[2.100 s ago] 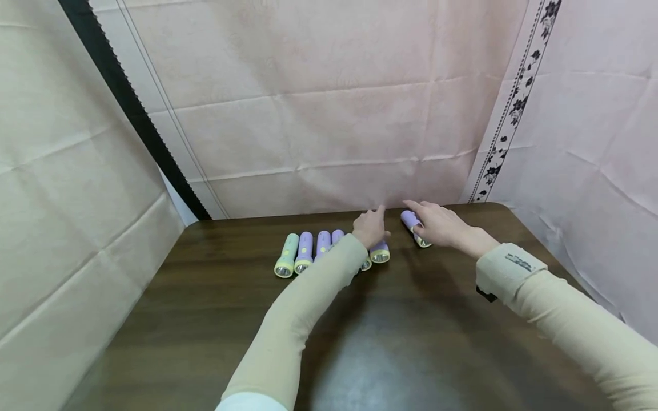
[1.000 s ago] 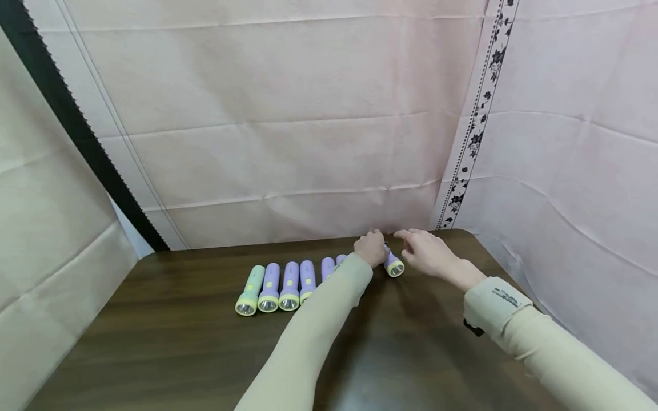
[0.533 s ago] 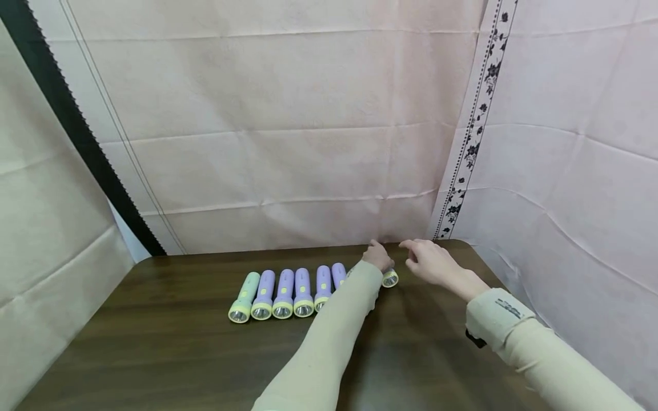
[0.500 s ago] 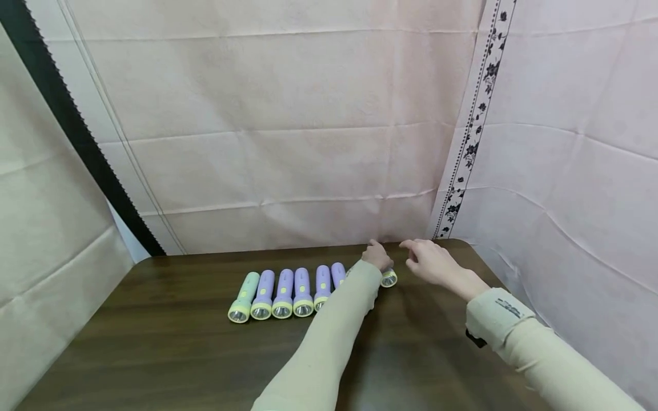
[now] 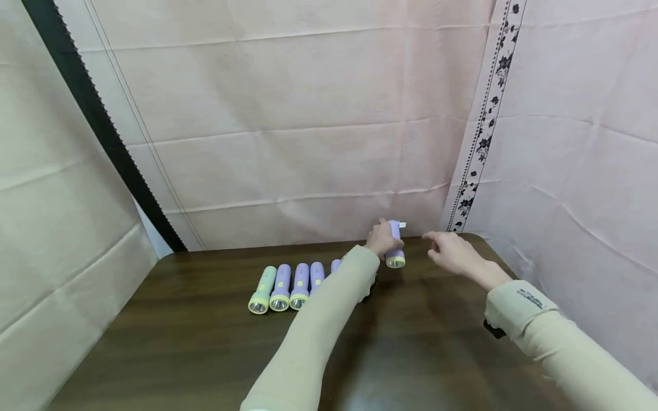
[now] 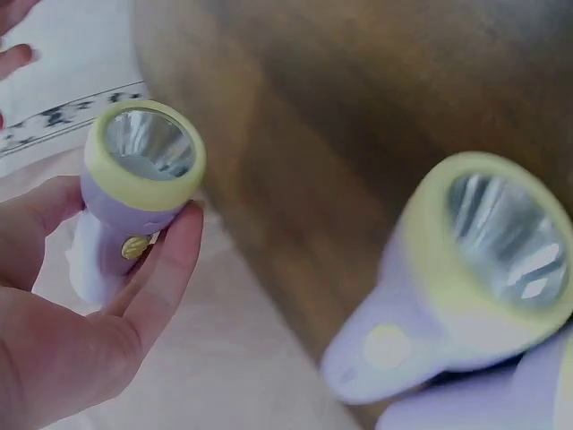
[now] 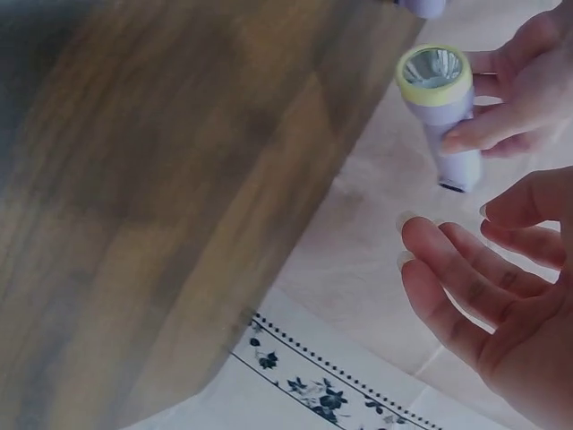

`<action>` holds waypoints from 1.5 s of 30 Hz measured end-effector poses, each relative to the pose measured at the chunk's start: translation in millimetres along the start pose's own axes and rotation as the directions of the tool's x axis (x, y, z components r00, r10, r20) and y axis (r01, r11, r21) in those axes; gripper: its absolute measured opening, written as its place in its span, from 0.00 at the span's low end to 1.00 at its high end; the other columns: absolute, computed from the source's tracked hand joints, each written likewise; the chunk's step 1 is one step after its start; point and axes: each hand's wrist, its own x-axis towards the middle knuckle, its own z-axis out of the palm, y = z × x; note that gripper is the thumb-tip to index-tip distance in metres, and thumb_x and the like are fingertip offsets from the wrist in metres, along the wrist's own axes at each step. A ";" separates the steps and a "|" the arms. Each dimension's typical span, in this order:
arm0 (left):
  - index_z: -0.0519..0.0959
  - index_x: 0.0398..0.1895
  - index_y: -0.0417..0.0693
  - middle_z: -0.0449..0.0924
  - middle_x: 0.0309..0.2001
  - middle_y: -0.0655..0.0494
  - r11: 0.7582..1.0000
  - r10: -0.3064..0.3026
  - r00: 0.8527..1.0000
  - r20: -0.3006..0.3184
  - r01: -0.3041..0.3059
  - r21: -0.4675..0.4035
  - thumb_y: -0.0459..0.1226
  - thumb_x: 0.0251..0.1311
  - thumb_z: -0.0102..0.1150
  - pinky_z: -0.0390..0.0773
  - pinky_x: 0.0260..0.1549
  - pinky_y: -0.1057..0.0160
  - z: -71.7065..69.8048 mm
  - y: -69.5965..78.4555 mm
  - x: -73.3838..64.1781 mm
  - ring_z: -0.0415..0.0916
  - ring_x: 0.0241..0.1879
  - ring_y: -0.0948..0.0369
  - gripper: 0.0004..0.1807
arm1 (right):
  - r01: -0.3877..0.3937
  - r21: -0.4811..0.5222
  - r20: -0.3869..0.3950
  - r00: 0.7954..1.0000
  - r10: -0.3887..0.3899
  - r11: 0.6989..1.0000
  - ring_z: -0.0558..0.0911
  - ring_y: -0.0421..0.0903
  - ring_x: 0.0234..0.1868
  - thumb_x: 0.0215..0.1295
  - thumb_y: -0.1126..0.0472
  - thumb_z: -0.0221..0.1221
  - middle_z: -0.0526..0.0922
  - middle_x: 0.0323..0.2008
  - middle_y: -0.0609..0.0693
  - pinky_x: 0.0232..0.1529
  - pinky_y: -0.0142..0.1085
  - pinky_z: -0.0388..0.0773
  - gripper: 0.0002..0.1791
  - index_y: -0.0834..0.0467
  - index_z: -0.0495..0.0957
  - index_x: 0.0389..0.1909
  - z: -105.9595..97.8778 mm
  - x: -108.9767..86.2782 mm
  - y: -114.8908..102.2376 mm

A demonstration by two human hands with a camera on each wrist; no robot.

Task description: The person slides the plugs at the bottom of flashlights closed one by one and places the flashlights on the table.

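My left hand grips a purple flashlight with a yellow rim around its lens, above the far part of the table. In the left wrist view, the thumb and fingers wrap its body beside a yellow button, and the reflector faces the camera. A small white piece juts from the flashlight's tail end in the head view. To the right, my right hand hovers with loosely bent fingers and nothing in them. The right wrist view shows its fingertips apart from the held flashlight.
Left of the hands, a mint green flashlight and several purple flashlights lie in a row on the dark wooden table. My left sleeve hides part of the row. Pale cloth hangs behind and at both sides.
The flashlight that lay beside my right hand is now in my left hand, raised, with its tail end showing. My right hand has drawn apart from it to the right.
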 end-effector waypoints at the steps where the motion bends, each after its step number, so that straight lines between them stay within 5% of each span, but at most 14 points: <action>1: 0.64 0.55 0.44 0.79 0.44 0.45 1.000 0.022 1.000 -0.002 -0.022 0.006 0.39 0.49 0.70 0.82 0.32 0.59 -3.3 2.6 -0.6 0.81 0.41 0.51 0.32 | -0.002 0.001 0.000 1.000 0.002 1.000 0.75 0.42 0.26 0.58 0.65 0.55 0.82 0.31 0.51 0.24 0.35 0.69 0.25 0.64 0.73 0.58 -2.2 0.2 0.8; 8: 0.68 0.56 0.45 0.81 0.45 0.50 0.984 0.173 0.985 -0.002 -0.173 0.046 0.42 0.51 0.69 0.80 0.43 0.60 -28.6 14.9 2.5 0.81 0.43 0.54 0.30 | 0.012 -0.007 -0.036 0.999 -0.012 1.000 0.75 0.45 0.25 0.58 0.66 0.53 0.81 0.30 0.54 0.25 0.38 0.70 0.28 0.65 0.69 0.62 -18.6 9.3 -3.3; 14: 0.73 0.52 0.46 0.81 0.47 0.52 0.954 0.292 0.956 0.009 -0.292 0.074 0.38 0.50 0.68 0.76 0.47 0.59 -35.2 -6.5 11.1 0.79 0.46 0.55 0.25 | 0.032 -0.020 -0.054 0.998 -0.034 0.999 0.77 0.48 0.28 0.56 0.66 0.53 0.81 0.32 0.54 0.26 0.42 0.72 0.33 0.61 0.64 0.67 -12.2 14.9 -10.7; 22: 0.74 0.52 0.45 0.81 0.48 0.50 0.952 0.294 0.955 0.037 -0.296 0.075 0.33 0.48 0.70 0.76 0.50 0.57 -38.3 -33.7 11.9 0.79 0.48 0.54 0.25 | 0.101 -0.012 -0.024 0.995 -0.101 0.995 0.75 0.46 0.27 0.53 0.67 0.55 0.80 0.32 0.51 0.24 0.39 0.70 0.40 0.53 0.60 0.71 5.7 23.5 -23.6; 45: 0.76 0.50 0.44 0.82 0.47 0.48 0.913 0.406 0.908 0.107 -0.408 -0.001 0.31 0.46 0.73 0.76 0.49 0.59 -34.1 -37.5 9.0 0.79 0.47 0.54 0.25 | 0.098 -0.029 -0.012 0.995 -0.098 0.995 0.69 0.45 0.21 0.54 0.72 0.49 0.71 0.20 0.48 0.19 0.36 0.63 0.36 0.54 0.66 0.69 8.1 26.5 -35.2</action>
